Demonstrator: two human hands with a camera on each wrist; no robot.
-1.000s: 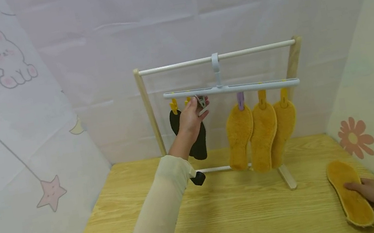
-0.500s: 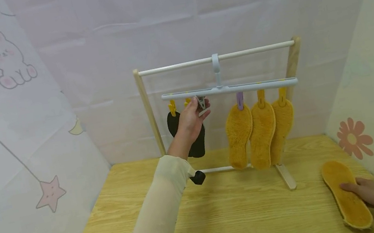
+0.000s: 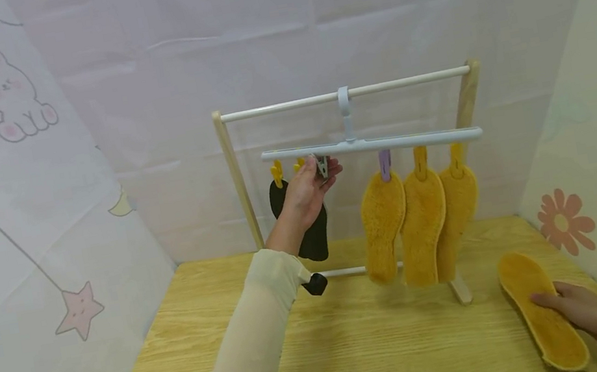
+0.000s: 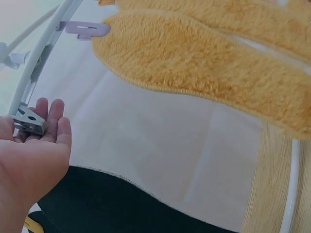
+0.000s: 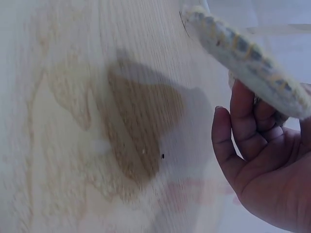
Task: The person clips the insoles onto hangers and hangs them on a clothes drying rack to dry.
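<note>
My left hand [image 3: 316,178] is raised to the light blue hanger bar [image 3: 421,139] and pinches a grey clip [image 3: 322,165] hanging from it. In the left wrist view the grey clip [image 4: 29,122] sits between the thumb and the fingers [image 4: 51,116]. Behind that hand hang black insoles [image 3: 313,236]. Three fuzzy yellow insoles [image 3: 419,218] hang from clips further right. At the table's right edge my right hand [image 3: 561,300] holds a loose yellow insole [image 3: 534,304], thumb on top. In the right wrist view the fingers [image 5: 243,121] curl under the insole's rim [image 5: 248,58].
The hanger hooks over the white rail of a small wooden rack [image 3: 235,183] at the back of the wooden table [image 3: 361,346]. A purple clip [image 4: 85,29] holds the nearest yellow insole [image 4: 194,63]. Fabric walls close in the left, back and right sides.
My right hand has drawn the loose yellow insole a little to the left across the table. The hanger bar and its hanging insoles have swung slightly. The left hand stays on the grey clip.
</note>
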